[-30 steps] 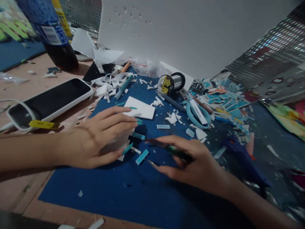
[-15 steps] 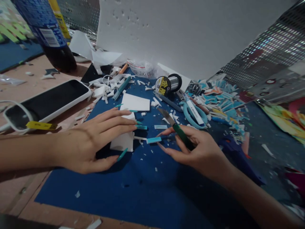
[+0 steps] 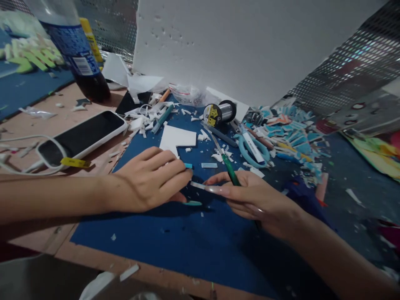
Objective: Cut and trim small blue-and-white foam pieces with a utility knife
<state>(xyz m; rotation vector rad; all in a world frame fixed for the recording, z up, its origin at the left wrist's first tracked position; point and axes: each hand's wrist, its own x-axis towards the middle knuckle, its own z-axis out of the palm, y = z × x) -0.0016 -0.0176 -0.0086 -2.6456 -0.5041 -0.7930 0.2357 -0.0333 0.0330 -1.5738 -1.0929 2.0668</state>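
Observation:
My right hand (image 3: pixel 250 191) is closed round a craft knife (image 3: pixel 230 170) with a green handle, its blade pointing up and away. Between its thumb and forefinger it also pinches a small, thin strip (image 3: pixel 198 185), pale and seen nearly edge-on. My left hand (image 3: pixel 153 179) is curled at the strip's left end, thumb low; its fingertips are hidden, so I cannot tell what they grip. A white foam sheet (image 3: pixel 179 136) lies just beyond the left hand. One light-blue piece (image 3: pixel 188 165) peeks out by its knuckles, and another blue piece (image 3: pixel 209 165) lies farther right.
Behind the blue mat (image 3: pixel 175 246) stand a wire spool (image 3: pixel 218 113) and light-blue scissors (image 3: pixel 253 151). Blue and white scraps (image 3: pixel 296 133) heap at the right, near a dark blue glue gun (image 3: pixel 301 196). At the left are a phone (image 3: pixel 84 135) and a cola bottle (image 3: pixel 83 62).
My right hand has lifted a blue piece from the mat and turned it edge-on. My left hand has left its flat rest on the white sheet and curled in toward the piece.

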